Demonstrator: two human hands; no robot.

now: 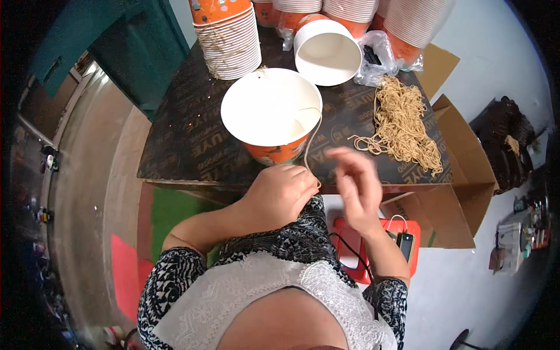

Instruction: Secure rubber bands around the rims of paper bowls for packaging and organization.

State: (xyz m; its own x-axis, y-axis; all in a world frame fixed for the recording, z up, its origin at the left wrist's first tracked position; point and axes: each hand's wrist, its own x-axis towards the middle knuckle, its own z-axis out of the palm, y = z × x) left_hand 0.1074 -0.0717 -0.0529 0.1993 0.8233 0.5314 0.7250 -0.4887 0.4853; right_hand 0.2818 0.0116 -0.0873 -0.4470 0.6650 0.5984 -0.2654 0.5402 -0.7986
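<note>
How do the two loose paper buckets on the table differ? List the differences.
The near bucket stands upright, mouth up; the far bucket lies tipped, mouth toward the camera. A cord runs from the near bucket's rim to the left hand; the far bucket shows none. Both are white inside, orange outside.

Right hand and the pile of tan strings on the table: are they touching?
Apart. The head view shows the right hand raised and motion-blurred near the table's front edge, with dark tabletop showing between it and the pile of strings.
</note>
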